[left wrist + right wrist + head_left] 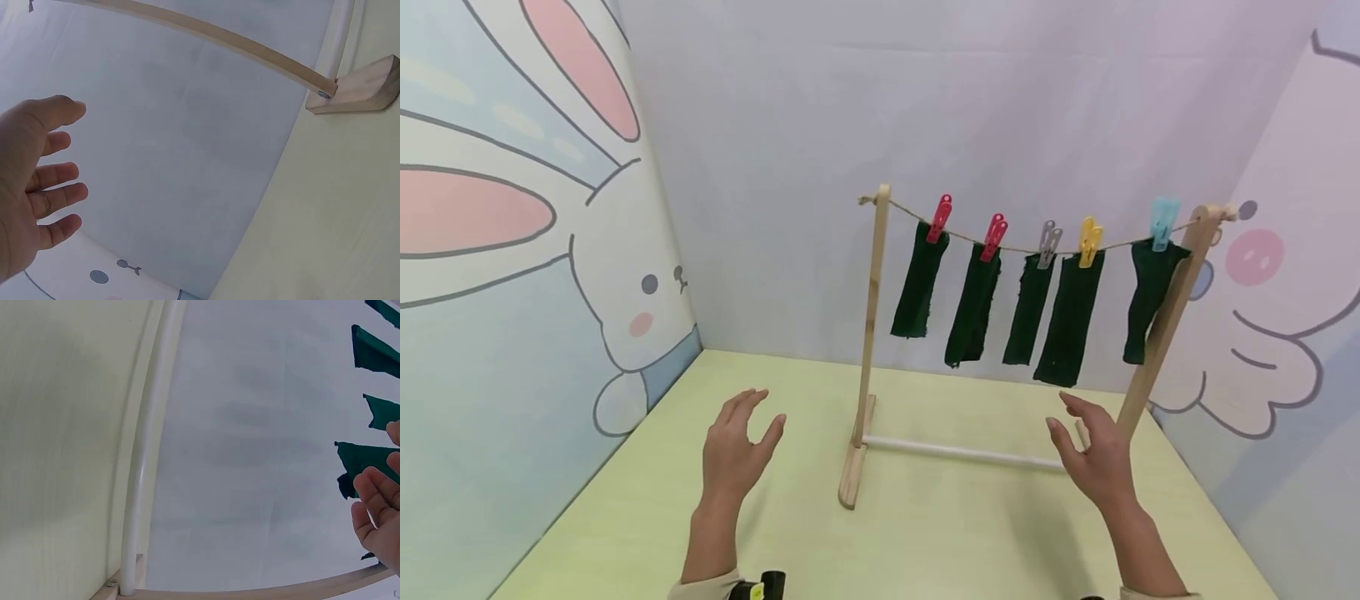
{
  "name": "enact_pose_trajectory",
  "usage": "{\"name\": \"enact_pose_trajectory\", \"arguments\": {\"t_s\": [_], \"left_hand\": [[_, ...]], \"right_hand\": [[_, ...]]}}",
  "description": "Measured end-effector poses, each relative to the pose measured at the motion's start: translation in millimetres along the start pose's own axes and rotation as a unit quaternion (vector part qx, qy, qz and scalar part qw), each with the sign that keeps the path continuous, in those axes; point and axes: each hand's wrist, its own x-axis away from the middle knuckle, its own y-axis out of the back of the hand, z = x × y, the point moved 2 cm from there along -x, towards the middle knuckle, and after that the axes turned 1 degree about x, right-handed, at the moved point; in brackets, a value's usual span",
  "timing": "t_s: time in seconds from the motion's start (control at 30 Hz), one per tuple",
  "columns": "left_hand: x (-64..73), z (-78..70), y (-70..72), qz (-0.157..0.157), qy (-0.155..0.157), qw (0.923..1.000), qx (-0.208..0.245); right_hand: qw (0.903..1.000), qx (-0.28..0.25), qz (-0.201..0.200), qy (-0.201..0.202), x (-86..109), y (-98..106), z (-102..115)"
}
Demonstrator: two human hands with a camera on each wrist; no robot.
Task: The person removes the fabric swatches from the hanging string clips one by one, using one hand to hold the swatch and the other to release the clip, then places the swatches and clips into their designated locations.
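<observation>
Both hands hold nothing, their fingers loosely spread. My left hand is over the table, left of a wooden drying rack; the left wrist view also shows that hand apart from the rack's post. In front of the rack's right side is my right hand, below the hanging cloths. Several dark green cloth strips hang from a string, pinned by clothespins: red, another red, grey, yellow and light blue.
The rack's white crossbar runs low between its feet, the left one a wooden foot. Under it is a pale yellow-green table. A grey-white back wall and rabbit-printed side panels enclose the table.
</observation>
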Motion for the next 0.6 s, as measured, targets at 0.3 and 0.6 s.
{"name": "enact_pose_trajectory", "arguments": {"t_s": [0.3, 0.6], "left_hand": [[-4.7, -13.6, -18.3, -0.006, 0.024, 0.9982, 0.055], [-13.5, -24.5, -28.4, -0.014, 0.033, 0.9929, 0.113]], "right_hand": [[0.9994, -0.027, -0.016, -0.016, -21.1, -8.1, 14.7], [0.9965, -0.075, 0.004, -0.038, -43.4, -12.0, 22.9]]}}
